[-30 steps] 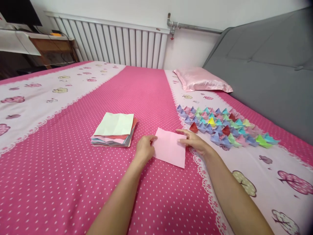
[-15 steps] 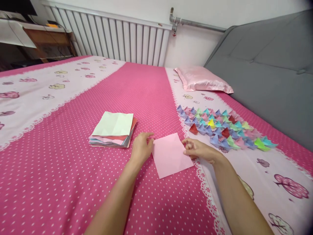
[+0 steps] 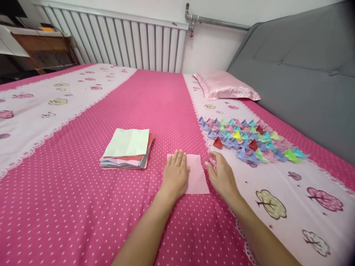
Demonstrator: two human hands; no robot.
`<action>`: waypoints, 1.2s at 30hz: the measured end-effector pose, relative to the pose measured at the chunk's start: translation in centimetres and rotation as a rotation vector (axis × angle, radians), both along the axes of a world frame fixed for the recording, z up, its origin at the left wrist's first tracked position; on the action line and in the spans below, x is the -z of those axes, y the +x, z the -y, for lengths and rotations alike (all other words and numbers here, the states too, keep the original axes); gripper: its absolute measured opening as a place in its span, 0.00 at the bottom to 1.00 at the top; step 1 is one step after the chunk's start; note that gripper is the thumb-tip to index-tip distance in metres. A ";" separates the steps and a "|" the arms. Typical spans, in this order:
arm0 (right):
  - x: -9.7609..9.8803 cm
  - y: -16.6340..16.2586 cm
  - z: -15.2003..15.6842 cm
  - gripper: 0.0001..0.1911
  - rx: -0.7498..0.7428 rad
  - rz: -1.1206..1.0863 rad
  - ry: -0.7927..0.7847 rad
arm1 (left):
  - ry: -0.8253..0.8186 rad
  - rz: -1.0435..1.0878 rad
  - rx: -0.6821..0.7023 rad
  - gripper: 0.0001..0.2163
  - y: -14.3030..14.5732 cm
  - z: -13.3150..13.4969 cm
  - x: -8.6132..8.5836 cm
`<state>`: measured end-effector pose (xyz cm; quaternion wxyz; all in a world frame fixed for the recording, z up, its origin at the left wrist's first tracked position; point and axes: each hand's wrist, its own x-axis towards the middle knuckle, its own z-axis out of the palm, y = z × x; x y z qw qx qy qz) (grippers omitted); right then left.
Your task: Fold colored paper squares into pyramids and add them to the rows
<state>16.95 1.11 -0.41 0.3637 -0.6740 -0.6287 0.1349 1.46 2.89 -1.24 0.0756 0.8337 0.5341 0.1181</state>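
Observation:
A square sheet of pink paper point(image 3: 196, 174) lies on the dotted bedspread in front of me, its left part covered by my left hand point(image 3: 176, 170). That hand rests flat on the sheet, its fingers stretched out. Just off the paper's right edge is my right hand point(image 3: 222, 173), thumb and fingers apart, with nothing between them. To the left sits a stack of coloured paper point(image 3: 124, 162), topped by a creased pale green sheet point(image 3: 127, 142). Rows of small folded paper boats point(image 3: 245, 140) in many colours stand to the right of the hands.
The pink patterned bedspread point(image 3: 149, 99) spreads over the bed. A pink satin pillow point(image 3: 227, 85) lies at the back right against the grey padded headboard point(image 3: 299, 74). Behind the bed are a white radiator point(image 3: 119, 38) and a pipe with a valve point(image 3: 191, 26). A wooden desk point(image 3: 41, 44) stands far left.
My left hand has moved from the paper's left edge onto its top and lies flat. The sheet has turned squarer to me. My right hand has let go of its right edge and opened.

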 end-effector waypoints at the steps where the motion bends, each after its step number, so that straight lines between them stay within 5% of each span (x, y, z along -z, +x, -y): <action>1: 0.0 -1.0 0.1 0.23 -0.067 -0.015 0.021 | -0.008 -0.014 -0.005 0.23 0.1 0.2 0.3; 5: 1.8 -4.3 0.1 0.28 -0.428 -0.008 -0.026 | -0.027 -0.048 0.018 0.27 0.1 0.5 1.5; 7: 3.0 -4.8 -0.1 0.29 -0.491 0.058 -0.077 | -0.014 -0.054 0.038 0.28 0.0 0.5 2.2; 13: 4.6 -4.0 -0.5 0.32 -0.415 0.280 -0.159 | 0.080 -0.079 0.034 0.26 -0.8 0.5 3.5; 25: 5.1 -2.4 0.0 0.36 -0.146 0.496 -0.154 | 0.144 -0.092 -0.218 0.24 -2.8 1.2 3.3; 33: 4.1 0.6 -1.1 0.29 -0.014 0.094 -0.075 | 0.065 -0.082 -0.351 0.23 -4.0 1.0 1.5; 36: 3.5 2.7 -1.7 0.25 -0.036 -0.105 -0.204 | 0.013 0.020 -0.404 0.22 -4.5 0.9 0.0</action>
